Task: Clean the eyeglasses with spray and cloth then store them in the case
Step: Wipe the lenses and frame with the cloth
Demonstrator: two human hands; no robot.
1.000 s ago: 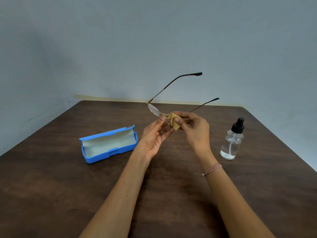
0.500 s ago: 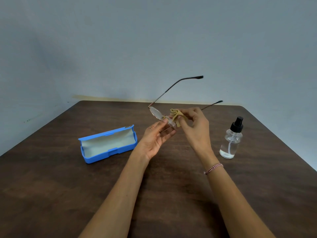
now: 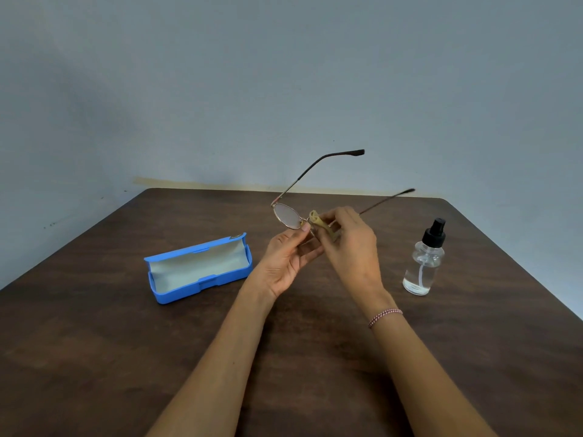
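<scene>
Thin metal-framed eyeglasses [image 3: 286, 216] are held above the middle of the table, temples unfolded and pointing away and to the right. My left hand [image 3: 288, 258] pinches the frame near the bridge from below. My right hand [image 3: 350, 244] presses a small tan cloth [image 3: 318, 223] against the right lens, which the cloth and fingers hide. The left lens is bare. A blue eyeglass case [image 3: 202, 268] lies open on the table to the left, its pale lining showing. A clear spray bottle [image 3: 424, 260] with a black pump stands upright to the right.
A dark brown wooden table [image 3: 94, 342] carries everything; its far edge meets a grey-blue wall, and its right edge runs diagonally past the bottle. A braided bracelet [image 3: 385, 316] is on my right wrist.
The glasses have tilted so the left lens faces me more. My right hand has shifted the cloth slightly over the right lens. Case and bottle have not moved.
</scene>
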